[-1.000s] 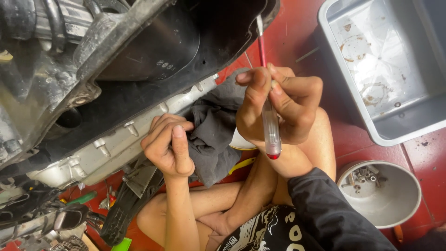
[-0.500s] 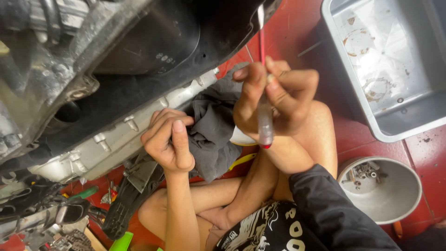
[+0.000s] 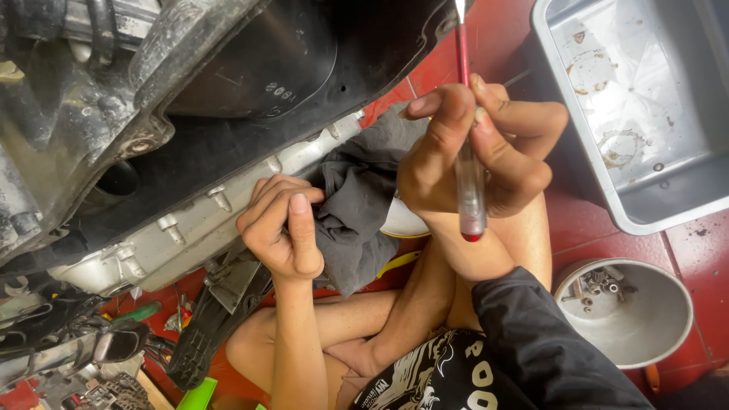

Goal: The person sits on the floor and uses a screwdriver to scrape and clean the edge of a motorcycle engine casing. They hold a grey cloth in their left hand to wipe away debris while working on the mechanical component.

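Right hand (image 3: 474, 156) pinches a screwdriver (image 3: 468, 163) between thumb and fingers; shaft runs up past the fingers, handle hangs below them. Handle clear plastic with red butt cap, shaft red, bare metal tip. Left hand (image 3: 282, 228) closed on a dark grey rag (image 3: 361, 205), pressed beside the silver engine casing (image 3: 190, 228). Since half a second ago, the screwdriver has stayed upright, grip unchanged.

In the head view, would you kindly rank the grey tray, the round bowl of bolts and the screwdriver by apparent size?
1. Grey tray, cut off by the frame edge.
2. Round bowl.
3. Screwdriver, nearer the camera, so its rank is uncertain.
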